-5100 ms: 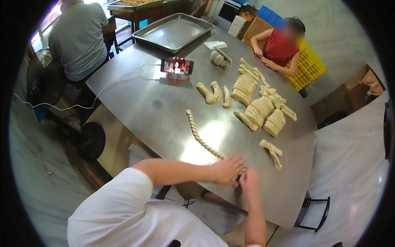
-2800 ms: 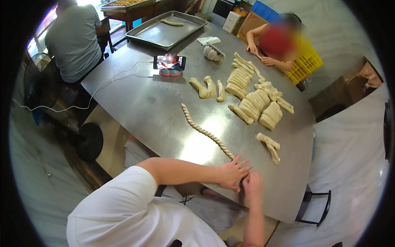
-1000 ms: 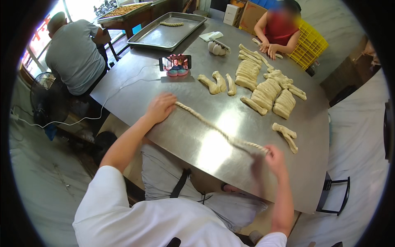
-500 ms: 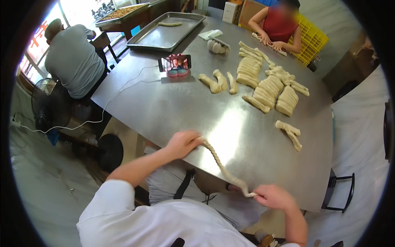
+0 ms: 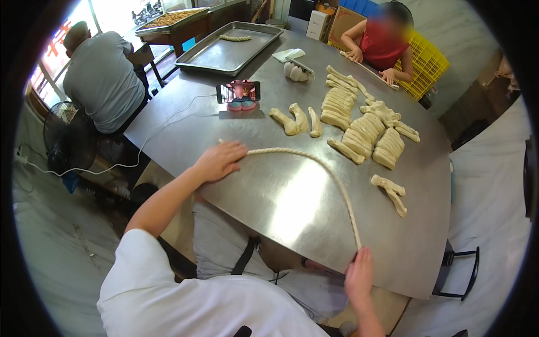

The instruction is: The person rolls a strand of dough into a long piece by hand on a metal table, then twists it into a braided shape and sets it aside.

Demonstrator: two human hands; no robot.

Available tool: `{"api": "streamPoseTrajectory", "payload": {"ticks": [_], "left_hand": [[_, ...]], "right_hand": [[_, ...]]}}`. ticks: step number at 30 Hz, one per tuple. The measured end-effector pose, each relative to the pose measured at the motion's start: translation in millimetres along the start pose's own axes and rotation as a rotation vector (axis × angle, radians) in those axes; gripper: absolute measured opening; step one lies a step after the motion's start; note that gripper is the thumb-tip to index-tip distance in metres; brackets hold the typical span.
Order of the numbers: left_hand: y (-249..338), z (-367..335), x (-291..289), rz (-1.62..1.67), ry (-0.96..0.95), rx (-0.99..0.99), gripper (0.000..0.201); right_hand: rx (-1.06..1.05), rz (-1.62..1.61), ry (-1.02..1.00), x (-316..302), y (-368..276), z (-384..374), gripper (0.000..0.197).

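**Long dough rope point(image 5: 287, 149) arched across the table point(image 5: 407, 247), a hand at either end**

The left hand point(image 5: 222, 161) lies flat over the rope near one end, fingers stretched out, a tip of dough poking out beyond. The right hand point(image 5: 360, 274) covers the other end by the table edge, fingers straight and pressed together; whether they pinch cannot be told. Outside the curve lie a forked piece point(image 5: 389, 191), a dough pile point(image 5: 361, 135) and three shorter pieces point(image 5: 300, 117). Farther off stand a phone point(image 5: 238, 91) and a metal tray point(image 5: 224, 58). Opposite, a person in red point(image 5: 383, 42) presses a dough strip point(image 5: 368, 69).
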State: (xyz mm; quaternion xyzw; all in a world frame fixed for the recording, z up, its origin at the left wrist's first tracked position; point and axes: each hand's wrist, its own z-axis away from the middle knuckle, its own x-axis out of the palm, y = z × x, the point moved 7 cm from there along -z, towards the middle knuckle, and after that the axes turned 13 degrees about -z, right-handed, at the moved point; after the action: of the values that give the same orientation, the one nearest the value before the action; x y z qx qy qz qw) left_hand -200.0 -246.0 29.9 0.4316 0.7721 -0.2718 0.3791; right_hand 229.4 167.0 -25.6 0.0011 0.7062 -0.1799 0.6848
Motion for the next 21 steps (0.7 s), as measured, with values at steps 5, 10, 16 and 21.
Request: {"api": "streamPoseTrajectory", "payload": {"ticks": [5,10,16,21], "left_hand": [[-39,18,14,-0.051,-0.398,-0.508,0.051],[22,91,-25,-0.354,-0.262,-0.303,0.040],[-39,12,1,-0.254,-0.047,-0.484,0.019],[-20,14,0,-0.099,-0.064,-0.239,0.021]], "right_hand": [[0.474,0.020,0.229,-51,88,-111,0.067],[0.123,-0.124,0.193,-29,84,-72,0.048],[0.228,-0.990,0.082,-56,82,-163,0.024],[0.027,-0.418,-0.121,-89,-5,-110,0.030]]}}
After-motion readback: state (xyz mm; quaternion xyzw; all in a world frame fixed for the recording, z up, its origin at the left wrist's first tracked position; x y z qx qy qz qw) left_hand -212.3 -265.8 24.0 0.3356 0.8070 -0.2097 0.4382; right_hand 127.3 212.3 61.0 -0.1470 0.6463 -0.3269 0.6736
